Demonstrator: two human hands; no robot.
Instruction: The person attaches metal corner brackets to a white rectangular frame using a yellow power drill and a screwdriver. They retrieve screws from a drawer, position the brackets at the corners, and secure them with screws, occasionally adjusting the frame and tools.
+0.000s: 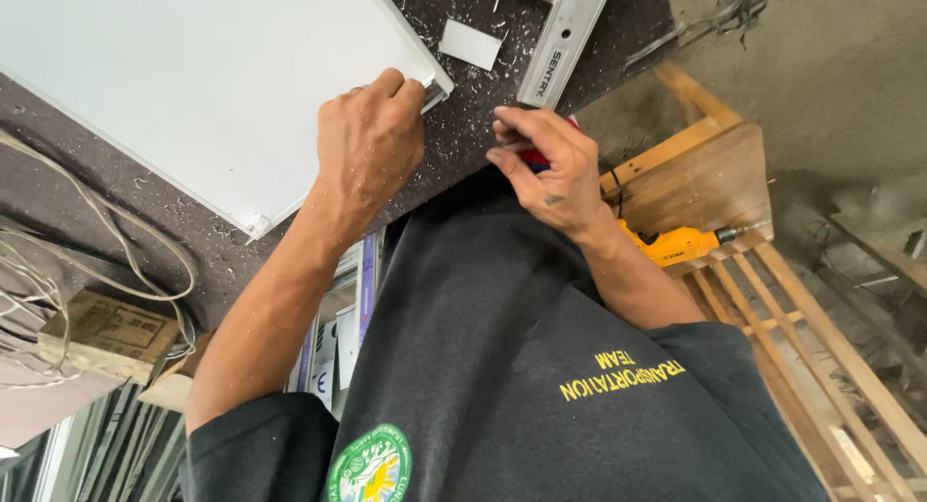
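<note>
We are pressing our left hand (372, 140) closed on the white panel's (193, 77) corner; our right hand (550, 164) beside it is pinching something small and red. Metal shavings on the tabletop (463, 106) could scratch the panel.

White panel (193, 77) cut off top-left; drill (676, 243) half hidden.

This is a workshop: metal shavings (463, 106) litter the dark bench (193, 241), a yellow power drill (681, 243) rests on a rough wooden rack (715, 174), loose cables (58, 270) hang nearby, and aluminium strips (565, 39) lie about.
</note>
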